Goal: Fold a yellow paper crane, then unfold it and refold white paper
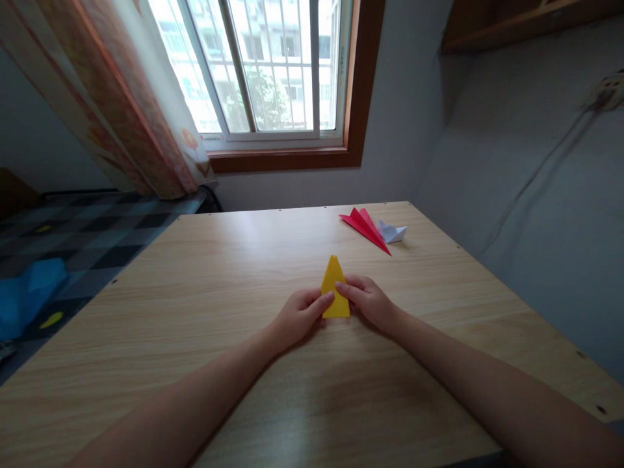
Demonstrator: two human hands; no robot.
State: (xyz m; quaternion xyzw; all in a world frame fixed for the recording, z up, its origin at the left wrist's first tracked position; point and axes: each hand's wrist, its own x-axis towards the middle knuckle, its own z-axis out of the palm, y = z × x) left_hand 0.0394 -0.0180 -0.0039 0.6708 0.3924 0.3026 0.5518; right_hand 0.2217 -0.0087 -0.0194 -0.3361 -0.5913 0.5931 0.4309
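The scene is carried by a broad, wood-grained worktop [234, 260], on whose far right part a pointed red folded paper [366, 227] is laid. Nearer, at the middle, the left hand [298, 313] and the right hand [370, 300] are brought in from either side. Between them the yellow folded paper [331, 276] is held, its narrow end pointed away; whether it is rested on the surface or slightly raised cannot be told. A small white folded paper [392, 233] is set just beside the red one. The fingers [359, 280] of both hands are closed narrowly on the yellow edges, with both thumbs [325, 301] placed on the upper face. A pause for steadying or pressing folds is judged to be in hand; for any next move, even layers and light thumb pressure would seem to be called for.
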